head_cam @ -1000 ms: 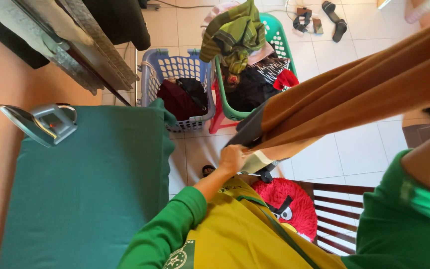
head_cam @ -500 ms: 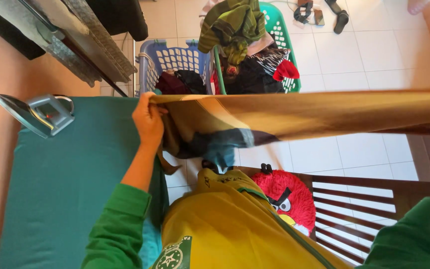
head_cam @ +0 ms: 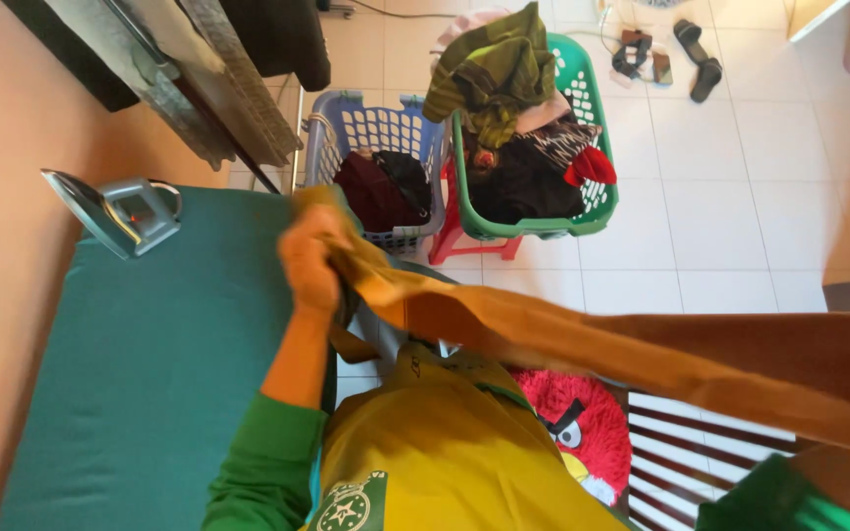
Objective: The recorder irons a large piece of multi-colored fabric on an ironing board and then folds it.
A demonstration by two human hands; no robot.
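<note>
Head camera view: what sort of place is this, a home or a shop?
Most likely a home laundry or ironing corner. An iron stands on a green padded ironing surface, and two plastic laundry baskets heaped with clothes sit on the white tiled floor.

No packages, labels, signs or screens
</note>
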